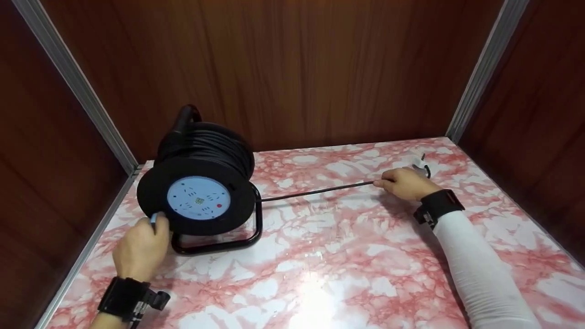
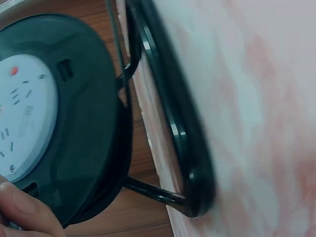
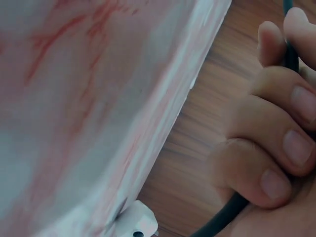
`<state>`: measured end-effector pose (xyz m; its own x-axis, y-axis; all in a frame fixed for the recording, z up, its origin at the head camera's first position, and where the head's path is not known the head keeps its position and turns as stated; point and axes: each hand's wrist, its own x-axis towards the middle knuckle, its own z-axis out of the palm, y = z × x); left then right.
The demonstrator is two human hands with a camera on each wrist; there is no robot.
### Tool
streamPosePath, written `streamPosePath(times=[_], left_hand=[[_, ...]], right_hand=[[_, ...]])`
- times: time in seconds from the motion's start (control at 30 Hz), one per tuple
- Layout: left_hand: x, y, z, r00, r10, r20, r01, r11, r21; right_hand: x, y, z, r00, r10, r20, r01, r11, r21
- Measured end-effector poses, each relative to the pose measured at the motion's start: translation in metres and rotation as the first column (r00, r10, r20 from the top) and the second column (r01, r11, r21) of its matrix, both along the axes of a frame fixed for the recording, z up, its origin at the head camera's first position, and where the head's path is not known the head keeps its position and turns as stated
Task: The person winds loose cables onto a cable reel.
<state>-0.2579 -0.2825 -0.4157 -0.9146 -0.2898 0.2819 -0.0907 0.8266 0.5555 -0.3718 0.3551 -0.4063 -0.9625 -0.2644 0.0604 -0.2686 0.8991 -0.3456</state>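
Note:
A black cable reel (image 1: 151, 192) stands on its tubular frame (image 1: 219, 246) at the left of the table, with a pale blue socket panel (image 1: 199, 197) facing me. My left hand (image 1: 140, 249) grips a small blue knob (image 1: 153, 218) at the disc's lower left edge; in the left wrist view only some fingers (image 2: 27, 212) show. From the reel a black cable (image 1: 315, 192) runs taut to my right hand (image 1: 406, 183), whose fingers curl round it. Just beyond that hand lies the cable's white plug (image 1: 418, 162), also visible in the right wrist view.
The table (image 1: 320, 256) has a red and white marbled top. Brown wood-grain panels (image 1: 297, 73) rise behind it and on both sides, joined by grey metal corner posts (image 1: 484, 68). The reel's carrying handle (image 1: 185, 119) sticks up close to the back panel.

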Motion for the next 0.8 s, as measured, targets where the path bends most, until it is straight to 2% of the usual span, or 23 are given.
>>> streamPosePath(times=[0.2, 0.43, 0.53, 0.8], left_hand=[[-0.005, 0.001, 0.008, 0.994, 0.048, -0.095, -0.034, 0.989, 0.142], [-0.007, 0.0, 0.025, 0.998, 0.033, -0.052, -0.016, 0.953, 0.303], [-0.007, 0.002, 0.033, 0.997, 0.034, -0.066, -0.01, 0.942, 0.336], [-0.01, 0.018, 0.056, 0.982, 0.054, -0.182, 0.02, 0.924, 0.382]], right_hand=[[0.002, 0.002, 0.001, 0.997, -0.067, -0.039, 0.069, 0.996, 0.052], [0.002, -0.003, -0.001, 0.997, -0.061, -0.055, 0.065, 0.996, 0.061], [0.001, -0.005, -0.002, 0.997, -0.053, -0.055, 0.056, 0.996, 0.062], [-0.001, -0.007, -0.006, 0.997, -0.045, -0.064, 0.051, 0.994, 0.099]])
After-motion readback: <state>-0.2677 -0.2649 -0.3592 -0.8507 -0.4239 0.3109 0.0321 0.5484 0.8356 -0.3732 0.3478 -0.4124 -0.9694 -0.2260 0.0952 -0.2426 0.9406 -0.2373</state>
